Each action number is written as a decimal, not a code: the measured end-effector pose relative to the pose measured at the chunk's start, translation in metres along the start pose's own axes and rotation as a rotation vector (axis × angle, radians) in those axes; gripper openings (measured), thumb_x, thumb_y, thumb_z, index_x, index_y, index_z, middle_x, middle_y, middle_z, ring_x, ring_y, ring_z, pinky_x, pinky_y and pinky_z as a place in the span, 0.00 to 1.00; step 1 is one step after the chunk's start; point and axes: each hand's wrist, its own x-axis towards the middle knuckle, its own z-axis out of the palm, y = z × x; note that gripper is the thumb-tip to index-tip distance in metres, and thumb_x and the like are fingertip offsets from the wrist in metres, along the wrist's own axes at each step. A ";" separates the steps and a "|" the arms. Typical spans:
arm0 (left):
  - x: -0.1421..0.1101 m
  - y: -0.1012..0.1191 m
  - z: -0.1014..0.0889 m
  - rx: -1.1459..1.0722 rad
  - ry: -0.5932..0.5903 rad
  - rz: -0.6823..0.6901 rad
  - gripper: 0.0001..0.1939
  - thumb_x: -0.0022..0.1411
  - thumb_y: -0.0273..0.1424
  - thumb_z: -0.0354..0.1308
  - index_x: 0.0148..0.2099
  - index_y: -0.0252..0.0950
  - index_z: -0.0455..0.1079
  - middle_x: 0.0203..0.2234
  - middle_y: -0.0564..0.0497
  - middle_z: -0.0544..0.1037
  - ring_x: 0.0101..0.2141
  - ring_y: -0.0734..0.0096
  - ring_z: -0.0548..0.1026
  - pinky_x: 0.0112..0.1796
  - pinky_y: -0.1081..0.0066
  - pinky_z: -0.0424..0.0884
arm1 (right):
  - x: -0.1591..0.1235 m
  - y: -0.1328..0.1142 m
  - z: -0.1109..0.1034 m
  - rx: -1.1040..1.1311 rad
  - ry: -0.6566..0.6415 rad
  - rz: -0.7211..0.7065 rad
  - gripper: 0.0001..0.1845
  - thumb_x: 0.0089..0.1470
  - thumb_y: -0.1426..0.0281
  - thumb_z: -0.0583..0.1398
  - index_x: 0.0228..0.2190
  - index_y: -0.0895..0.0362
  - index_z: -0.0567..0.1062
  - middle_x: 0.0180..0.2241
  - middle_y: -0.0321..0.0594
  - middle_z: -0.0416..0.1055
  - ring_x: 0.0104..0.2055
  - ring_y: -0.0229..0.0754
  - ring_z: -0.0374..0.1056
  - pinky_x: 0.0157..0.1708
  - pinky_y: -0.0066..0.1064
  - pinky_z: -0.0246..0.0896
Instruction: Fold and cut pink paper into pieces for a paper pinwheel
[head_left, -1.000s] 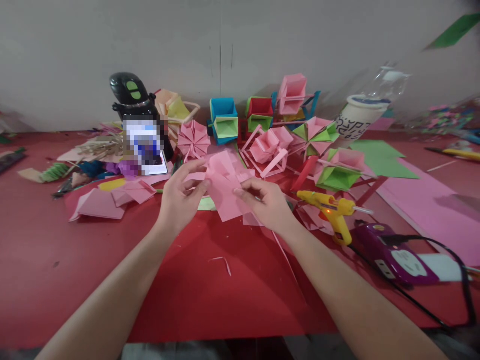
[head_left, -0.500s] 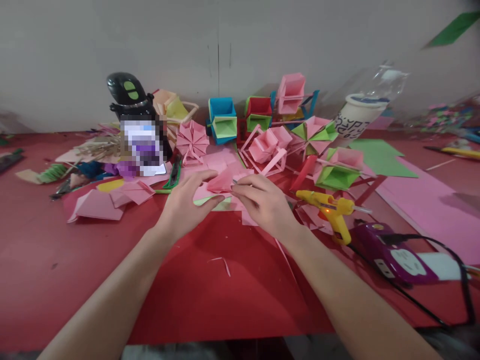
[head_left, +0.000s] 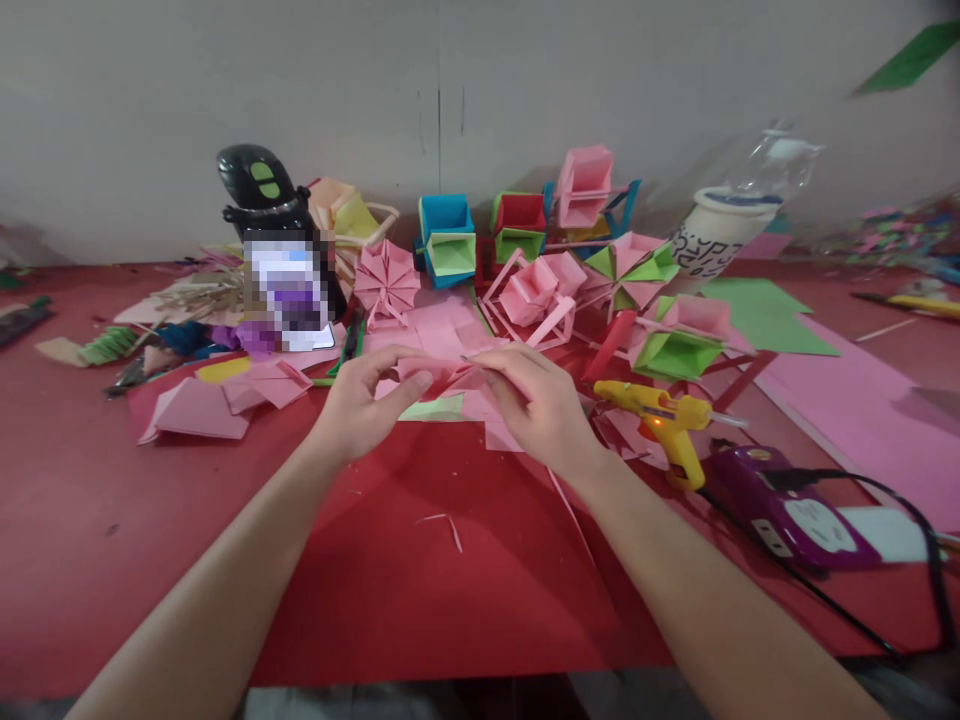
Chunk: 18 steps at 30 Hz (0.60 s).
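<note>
We see folded pink paper held up between both hands, over pale green sheet on red counter. Its long axis runs left to right, roughly level; ends point toward each hand; we see it nearly edge-on. Left hand half curled, thumb and fingers pinching left end. Right hand more closed, fingertips pinching right end. Green cutter near left hand; yellow glue gun right of right hand. Thin pink strip lies nearer us.
</note>
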 end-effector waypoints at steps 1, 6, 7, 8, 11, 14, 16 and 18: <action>0.000 0.002 -0.001 -0.022 -0.020 -0.011 0.09 0.63 0.37 0.61 0.42 0.38 0.78 0.37 0.47 0.81 0.39 0.64 0.77 0.41 0.67 0.71 | 0.000 0.000 -0.001 0.012 0.006 0.009 0.13 0.65 0.76 0.53 0.44 0.53 0.75 0.43 0.44 0.75 0.48 0.45 0.71 0.51 0.38 0.66; -0.003 0.007 -0.003 -0.104 -0.125 -0.031 0.11 0.64 0.38 0.60 0.41 0.37 0.79 0.37 0.47 0.82 0.38 0.64 0.77 0.40 0.68 0.71 | 0.002 -0.001 -0.001 0.091 0.000 0.002 0.14 0.60 0.80 0.54 0.42 0.53 0.74 0.42 0.42 0.75 0.48 0.45 0.71 0.50 0.39 0.65; -0.003 0.007 -0.004 -0.121 -0.153 -0.025 0.11 0.65 0.38 0.60 0.42 0.37 0.79 0.37 0.47 0.82 0.38 0.63 0.77 0.41 0.67 0.71 | 0.002 -0.001 -0.001 0.114 -0.004 -0.007 0.14 0.59 0.81 0.54 0.41 0.53 0.74 0.41 0.42 0.75 0.47 0.45 0.71 0.50 0.39 0.65; -0.004 0.006 -0.004 -0.154 -0.184 -0.010 0.13 0.65 0.39 0.59 0.42 0.36 0.79 0.38 0.46 0.82 0.39 0.62 0.77 0.43 0.66 0.71 | 0.003 -0.002 -0.001 0.138 -0.007 -0.012 0.15 0.57 0.82 0.55 0.40 0.53 0.74 0.40 0.41 0.75 0.46 0.45 0.71 0.50 0.40 0.65; -0.005 0.002 -0.003 -0.330 -0.285 0.060 0.25 0.70 0.48 0.47 0.44 0.36 0.79 0.41 0.42 0.81 0.44 0.57 0.76 0.49 0.59 0.69 | 0.004 -0.004 -0.001 0.217 -0.006 0.000 0.16 0.52 0.83 0.54 0.35 0.53 0.74 0.38 0.40 0.75 0.45 0.44 0.72 0.50 0.40 0.65; -0.004 0.002 0.001 -0.337 -0.214 0.019 0.27 0.68 0.52 0.46 0.42 0.37 0.79 0.46 0.41 0.79 0.50 0.53 0.74 0.53 0.57 0.67 | 0.004 -0.005 -0.002 0.298 0.007 0.040 0.16 0.53 0.83 0.54 0.34 0.53 0.75 0.40 0.40 0.76 0.47 0.44 0.72 0.50 0.39 0.65; -0.003 0.003 0.004 -0.251 -0.089 -0.110 0.19 0.62 0.47 0.60 0.45 0.38 0.77 0.49 0.43 0.77 0.51 0.54 0.73 0.50 0.59 0.68 | 0.003 -0.004 -0.003 0.352 0.021 0.074 0.14 0.54 0.82 0.55 0.34 0.53 0.76 0.43 0.40 0.76 0.49 0.44 0.72 0.51 0.40 0.65; -0.003 0.004 0.006 -0.259 -0.048 -0.246 0.24 0.56 0.43 0.68 0.51 0.37 0.73 0.51 0.42 0.75 0.50 0.55 0.73 0.48 0.60 0.70 | 0.003 -0.002 -0.003 0.392 0.039 0.099 0.11 0.56 0.80 0.57 0.33 0.53 0.76 0.45 0.41 0.75 0.50 0.45 0.71 0.52 0.41 0.64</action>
